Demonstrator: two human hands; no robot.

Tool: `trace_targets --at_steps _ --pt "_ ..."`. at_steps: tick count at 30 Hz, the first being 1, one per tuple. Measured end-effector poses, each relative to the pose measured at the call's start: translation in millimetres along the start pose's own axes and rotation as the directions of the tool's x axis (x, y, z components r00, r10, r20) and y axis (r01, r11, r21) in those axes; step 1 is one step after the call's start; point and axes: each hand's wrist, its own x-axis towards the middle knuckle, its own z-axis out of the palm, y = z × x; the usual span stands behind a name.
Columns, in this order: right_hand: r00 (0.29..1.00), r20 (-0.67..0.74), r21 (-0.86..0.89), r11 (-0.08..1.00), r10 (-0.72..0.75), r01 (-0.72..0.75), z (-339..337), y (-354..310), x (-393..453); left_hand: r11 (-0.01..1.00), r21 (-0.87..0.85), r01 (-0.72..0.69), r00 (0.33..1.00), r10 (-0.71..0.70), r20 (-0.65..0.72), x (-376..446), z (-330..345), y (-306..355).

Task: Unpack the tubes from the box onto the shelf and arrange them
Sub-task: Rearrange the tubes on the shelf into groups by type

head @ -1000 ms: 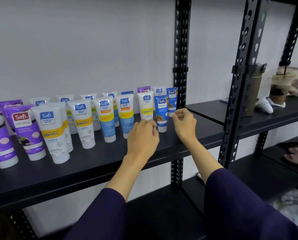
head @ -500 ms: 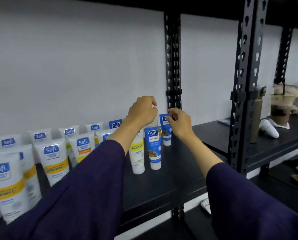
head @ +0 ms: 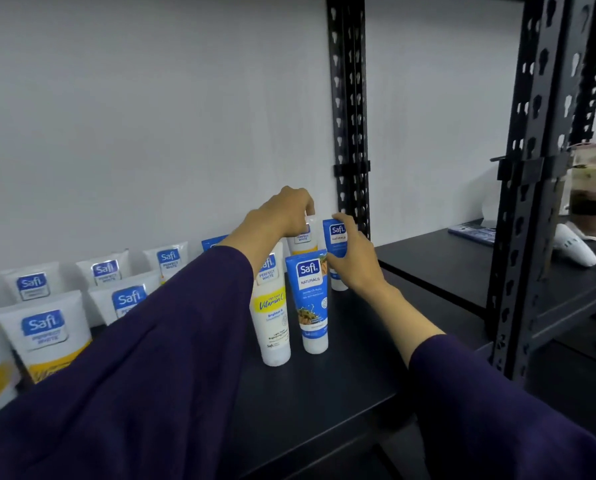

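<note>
Two rows of Safi tubes stand cap-down on the black shelf [head: 341,386]. My left hand [head: 282,213] pinches the top of a white Perfect White tube [head: 302,242] in the back row. Beside it, my right hand [head: 353,258] wraps around a blue Naturals tube [head: 334,233] at the row's right end. In front stand another blue Naturals tube [head: 311,299] and a white Vitamin C tube [head: 272,317]. More white tubes [head: 43,330] stretch to the left, partly hidden by my left sleeve. No box is in view.
A black slotted upright [head: 350,116] stands just behind the hands against the white wall. A second post [head: 525,202] stands at the right. Beyond it a lower shelf holds an iced drink cup [head: 592,192], a white device [head: 575,249] and a dark booklet [head: 473,233].
Both hands rose from the shelf's front to the tops of the back-row tubes and closed on them. The view moved closer and to the right, so the purple tubes left the frame.
</note>
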Motion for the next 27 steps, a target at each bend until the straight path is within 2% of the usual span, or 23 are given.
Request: trace_targets --at_steps 3,8,11,14,22,24,27 --pt "1.0 -0.017 0.027 1.0 -0.003 0.004 -1.4 0.1 -5.3 0.999 -0.027 -0.028 0.999 0.027 -0.044 -6.8 -8.4 1.5" --pt "0.996 -0.082 0.165 0.986 0.025 -0.011 -21.5 -17.9 -25.9 0.969 -0.221 -0.115 0.948 0.04 -0.316 -22.9 -37.3 15.4" --pt "0.995 -0.07 0.221 0.974 0.064 -0.047 -33.8 -30.2 -41.9 0.968 -0.235 -0.089 0.978 0.041 -0.205 -30.3 -47.2 20.8" --pt "0.993 -0.084 0.186 0.98 0.087 -0.07 -36.4 -37.7 -54.3 0.966 -0.246 -0.085 0.996 0.074 -0.052 -40.1 -41.2 24.9" --pt "0.982 -0.097 0.146 0.979 0.16 -0.145 -30.1 -33.1 -67.8 0.962 -0.255 -0.101 0.986 0.131 0.102 -60.2 -34.7 44.8" --pt "0.985 -0.116 0.119 0.986 0.129 -0.115 -25.9 -30.7 -71.0 0.961 -0.247 -0.128 0.986 0.15 0.075 -76.6 -33.5 54.6" --pt "0.989 -0.115 0.174 0.982 0.091 -0.07 -21.7 -29.8 -75.5 0.909 -0.356 -0.216 0.976 0.213 -0.048 -116.2 -12.3 72.6"
